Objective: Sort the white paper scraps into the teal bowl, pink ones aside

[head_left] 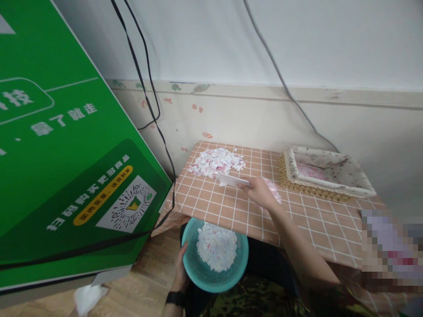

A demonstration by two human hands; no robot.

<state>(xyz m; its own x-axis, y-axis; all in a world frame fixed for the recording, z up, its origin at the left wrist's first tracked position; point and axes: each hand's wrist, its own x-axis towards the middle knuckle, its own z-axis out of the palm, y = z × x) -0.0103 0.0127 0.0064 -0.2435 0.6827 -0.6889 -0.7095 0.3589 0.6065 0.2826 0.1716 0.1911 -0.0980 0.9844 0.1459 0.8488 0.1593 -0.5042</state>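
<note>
My left hand (180, 266) grips the left rim of a teal plastic colander (243, 257), held over my lap just below the table edge. Small white paper scraps (217, 247) with pinkish bits lie inside it. Over the table, my right hand (260, 192) is closed on a flat white card-like piece (233, 180), whose far end is close to the near side of a heap of white and pink paper scraps (216, 162). Partly hidden behind that hand is a smaller patch of pink pieces (274, 191).
A brown checked cloth covers the table (211, 198). On its right stands a cloth-lined wicker basket (297, 187) with something pink inside. A large green panel (82, 145) rises at left, with black cables (150, 103) hanging beside it. The wall (231, 114) borders the table's back.
</note>
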